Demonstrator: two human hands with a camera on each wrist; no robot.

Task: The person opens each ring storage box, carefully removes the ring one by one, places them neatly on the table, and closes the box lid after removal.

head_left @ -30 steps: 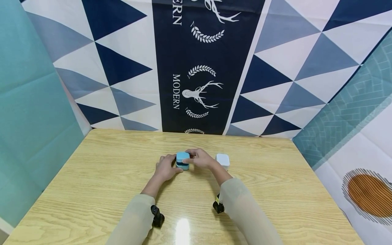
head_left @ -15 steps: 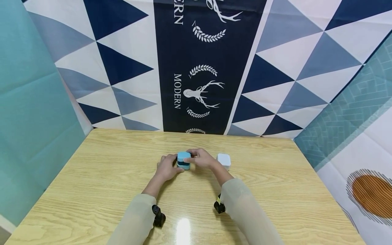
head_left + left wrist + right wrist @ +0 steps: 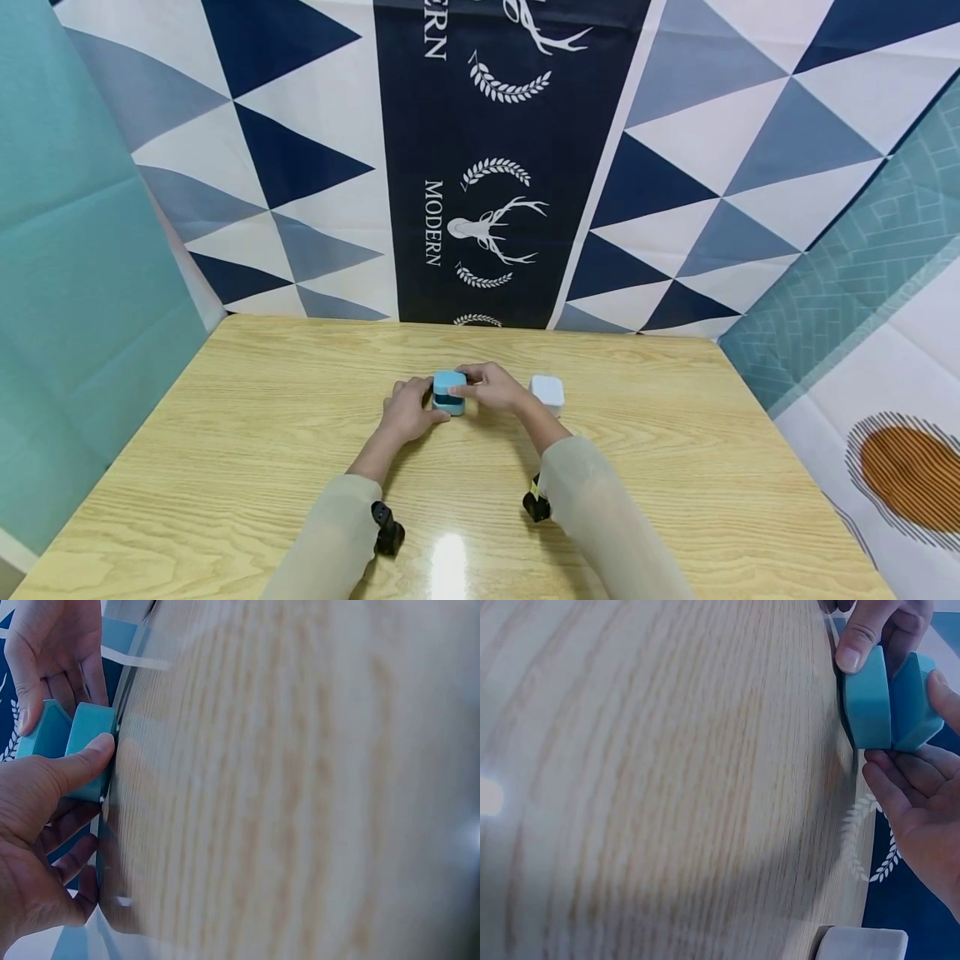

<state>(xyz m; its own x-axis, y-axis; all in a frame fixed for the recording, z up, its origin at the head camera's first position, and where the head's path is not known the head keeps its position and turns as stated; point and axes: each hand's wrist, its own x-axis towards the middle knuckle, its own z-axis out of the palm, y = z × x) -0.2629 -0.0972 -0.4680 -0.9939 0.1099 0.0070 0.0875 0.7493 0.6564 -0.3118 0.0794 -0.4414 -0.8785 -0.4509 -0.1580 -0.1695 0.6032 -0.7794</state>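
A small turquoise box stands near the far middle of the table, its lid (image 3: 448, 380) raised partway off its base (image 3: 449, 409). A dark gap shows between the two parts. My left hand (image 3: 406, 412) holds the base from the left, with the thumb (image 3: 94, 746) pressed on its near side. From the right, my right hand (image 3: 492, 388) pinches the lid between thumb and fingers. In the right wrist view the lid (image 3: 917, 705) sits at a slant to the base (image 3: 868, 705). What lies inside the box is hidden.
A white rounded box (image 3: 547, 392) stands just right of my right hand on the wooden table (image 3: 247, 433). Behind the table's far edge hangs a patterned cloth (image 3: 480, 167), with a teal cloth (image 3: 82, 250) at the left.
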